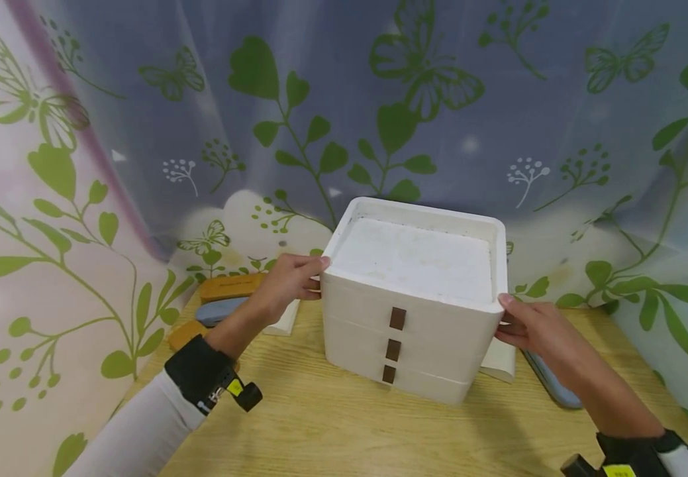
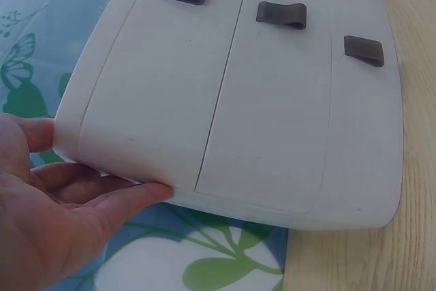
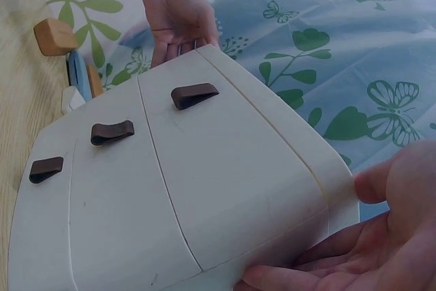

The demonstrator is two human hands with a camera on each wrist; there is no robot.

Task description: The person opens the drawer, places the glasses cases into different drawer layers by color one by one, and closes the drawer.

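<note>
A white three-drawer storage box (image 1: 406, 331) stands on the wooden table, a brown pull tab on each drawer front. Its top is a shallow recessed tray with a raised rim, speckled with small dark marks. My left hand (image 1: 292, 281) holds the box's upper left side, thumb at the rim and fingers against the side wall. At the upper right corner, my right hand (image 1: 531, 324) grips likewise, thumb on the rim and fingers below. In both wrist views the drawers look closed. Whether the base touches the table everywhere, I cannot tell.
Left of the box lie an orange case (image 1: 230, 286), a blue-grey case (image 1: 218, 310) and another orange piece (image 1: 185, 333). White pieces show partly behind the box on both sides. Another blue-grey case (image 1: 552, 379) lies under my right forearm. A leaf-patterned curtain (image 1: 344, 132) surrounds the table.
</note>
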